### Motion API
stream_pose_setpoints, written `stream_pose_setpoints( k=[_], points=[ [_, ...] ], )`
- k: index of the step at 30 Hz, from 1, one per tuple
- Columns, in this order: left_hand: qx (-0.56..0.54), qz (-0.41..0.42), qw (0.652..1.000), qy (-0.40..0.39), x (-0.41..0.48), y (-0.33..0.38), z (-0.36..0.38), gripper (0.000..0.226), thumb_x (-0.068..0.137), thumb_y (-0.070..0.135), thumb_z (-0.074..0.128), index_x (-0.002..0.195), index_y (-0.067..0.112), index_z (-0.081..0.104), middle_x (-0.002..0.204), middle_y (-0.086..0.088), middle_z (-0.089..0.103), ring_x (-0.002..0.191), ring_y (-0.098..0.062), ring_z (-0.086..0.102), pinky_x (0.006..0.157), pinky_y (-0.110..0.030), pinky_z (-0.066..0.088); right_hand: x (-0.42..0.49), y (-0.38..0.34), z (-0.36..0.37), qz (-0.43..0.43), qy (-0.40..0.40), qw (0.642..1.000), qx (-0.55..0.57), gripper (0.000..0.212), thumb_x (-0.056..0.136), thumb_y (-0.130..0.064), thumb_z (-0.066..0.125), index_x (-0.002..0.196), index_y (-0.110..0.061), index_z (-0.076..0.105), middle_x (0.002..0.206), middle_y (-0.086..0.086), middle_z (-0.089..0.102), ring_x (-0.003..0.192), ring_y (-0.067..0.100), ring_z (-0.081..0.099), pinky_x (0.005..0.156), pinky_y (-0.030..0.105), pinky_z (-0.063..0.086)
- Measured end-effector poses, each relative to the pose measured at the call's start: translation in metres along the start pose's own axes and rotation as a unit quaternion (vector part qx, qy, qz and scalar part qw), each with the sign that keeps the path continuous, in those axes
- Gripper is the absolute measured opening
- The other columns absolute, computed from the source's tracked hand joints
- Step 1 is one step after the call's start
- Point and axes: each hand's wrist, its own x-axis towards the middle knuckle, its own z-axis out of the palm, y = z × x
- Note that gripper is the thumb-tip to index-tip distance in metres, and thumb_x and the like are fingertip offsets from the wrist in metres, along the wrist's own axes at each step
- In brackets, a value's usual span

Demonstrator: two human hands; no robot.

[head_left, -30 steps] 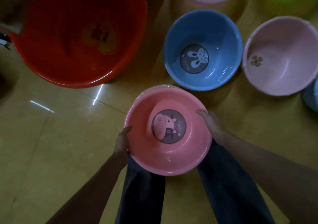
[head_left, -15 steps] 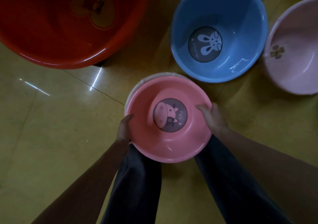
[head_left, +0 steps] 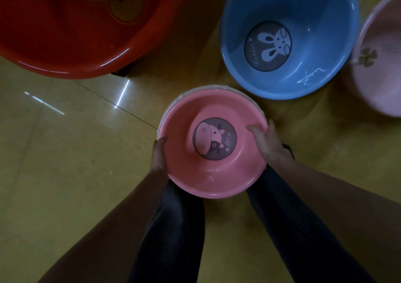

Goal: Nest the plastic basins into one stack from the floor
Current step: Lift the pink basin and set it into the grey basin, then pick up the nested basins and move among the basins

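- Pink basin (head_left: 217, 178), cow print on its bottom, held between both hands above the person's dark trouser legs (head_left: 173, 228).
- Left hand (head_left: 158, 154) grips the near-left rim; fingers go under, out of sight.
- Right hand (head_left: 268, 146) grips the opposite rim, thumb lying inside the wall, fingers outside.
- A whitish rim (head_left: 195, 88) shows just past the pink one on the far side: another basin sits beneath it, nested.
- Beyond the right hand, apart from the held pair: blue basin (head_left: 314, 11) with rabbit print, on the yellow floor (head_left: 76, 152).
- Further right of that, a pale pink basin (head_left: 379, 83), partly cut off.
- Beyond the left hand: large red basin (head_left: 65, 33).
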Motion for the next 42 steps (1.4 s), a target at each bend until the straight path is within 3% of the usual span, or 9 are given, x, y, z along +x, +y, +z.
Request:
stream_pose_setpoints(
  k=[3, 7, 13, 18, 22, 25, 31, 38, 42],
  points=[
    [-0.002, 0.001, 1.000, 0.005, 0.006, 0.004, 0.004, 0.058, 0.084, 0.048, 0.052, 0.127, 0.009, 0.053, 0.128, -0.022, 0.059, 0.116, -0.036, 0.057, 0.104, -0.053, 0.041, 0.007, 0.000, 0.002, 0.013, 0.002, 1.000, 0.008, 0.099, 0.080, -0.054, 0.064, 0.156, -0.017, 0.012, 0.155, 0.011, 0.034, 0.136, 0.031, 0.041, 0.111, 0.051, 0.037],
    [0.014, 0.000, 1.000, 0.011, 0.012, 0.001, 0.006, 0.070, 0.085, 0.048, 0.051, 0.145, 0.016, 0.036, 0.142, -0.015, 0.049, 0.127, -0.033, 0.049, 0.109, -0.051, 0.036, 0.011, 0.002, 0.010, 0.014, 0.023, 1.000, -0.015, 0.103, 0.078, -0.057, 0.064, 0.155, -0.011, 0.012, 0.159, 0.012, 0.026, 0.142, 0.030, 0.032, 0.115, 0.049, 0.032],
    [0.083, 0.059, 0.994, 0.041, 0.015, -0.001, 0.007, 0.068, 0.083, 0.017, 0.066, 0.143, 0.012, 0.035, 0.132, -0.013, 0.054, 0.114, -0.030, 0.055, 0.098, -0.043, 0.046, 0.018, 0.006, 0.015, 0.012, 0.051, 0.999, -0.011, 0.103, 0.076, -0.054, 0.068, 0.155, -0.012, 0.017, 0.155, 0.012, 0.033, 0.137, 0.031, 0.039, 0.111, 0.051, 0.037],
    [0.108, 0.040, 0.992, 0.052, 0.025, 0.002, 0.001, 0.063, 0.080, 0.008, 0.063, 0.138, 0.018, 0.041, 0.125, -0.013, 0.056, 0.102, -0.030, 0.056, 0.090, -0.045, 0.049, 0.029, 0.010, 0.005, 0.019, 0.020, 1.000, 0.006, 0.088, 0.077, -0.039, 0.072, 0.149, -0.016, 0.028, 0.135, 0.008, 0.052, 0.113, 0.026, 0.056, 0.095, 0.043, 0.050],
    [0.124, 0.043, 0.990, 0.059, 0.025, 0.005, -0.006, 0.055, 0.083, 0.009, 0.061, 0.134, 0.021, 0.048, 0.123, -0.018, 0.060, 0.109, -0.038, 0.059, 0.095, -0.055, 0.049, 0.028, 0.013, -0.010, 0.005, -0.018, 1.000, 0.005, 0.080, 0.074, -0.036, 0.071, 0.143, -0.021, 0.036, 0.115, -0.005, 0.059, 0.094, 0.012, 0.059, 0.069, 0.027, 0.047],
    [0.114, 0.056, 0.990, 0.061, 0.015, 0.008, -0.012, 0.047, 0.086, 0.011, 0.060, 0.131, 0.022, 0.053, 0.113, -0.016, 0.063, 0.105, -0.037, 0.061, 0.093, -0.057, 0.050, 0.015, 0.011, -0.019, -0.006, 0.002, 1.000, 0.007, 0.080, 0.062, -0.042, 0.070, 0.137, -0.026, 0.046, 0.102, -0.016, 0.060, 0.088, 0.006, 0.061, 0.062, 0.025, 0.047],
    [0.115, 0.065, 0.990, 0.053, -0.039, 0.027, -0.024, 0.047, 0.088, 0.005, 0.059, 0.133, 0.015, 0.051, 0.084, -0.003, 0.060, 0.091, -0.026, 0.056, 0.091, -0.051, 0.051, -0.023, -0.005, -0.038, 0.011, -0.003, 1.000, 0.027, 0.079, 0.057, -0.044, 0.067, 0.132, -0.028, 0.047, 0.102, -0.010, 0.062, 0.087, 0.012, 0.064, 0.062, 0.028, 0.050],
    [0.110, 0.076, 0.990, 0.044, -0.115, 0.058, -0.034, 0.053, 0.088, 0.002, 0.059, 0.139, 0.013, 0.046, 0.092, -0.010, 0.060, 0.088, -0.026, 0.054, 0.086, -0.048, 0.049, -0.084, -0.040, -0.080, -0.028, -0.032, 0.999, 0.013, 0.071, 0.061, -0.028, 0.059, 0.131, -0.027, 0.047, 0.097, -0.013, 0.060, 0.086, 0.007, 0.061, 0.066, 0.029, 0.049],
    [0.141, 0.102, 0.985, 0.017, -0.155, 0.084, -0.021, 0.052, 0.088, 0.002, 0.058, 0.138, 0.014, 0.047, 0.088, -0.011, 0.061, 0.075, -0.023, 0.054, 0.071, -0.037, 0.051, -0.113, -0.058, -0.118, -0.046, -0.008, 0.999, 0.014, 0.065, 0.075, -0.011, 0.060, 0.138, -0.016, 0.045, 0.111, -0.001, 0.062, 0.099, 0.020, 0.062, 0.085, 0.037, 0.052]
  ],
)
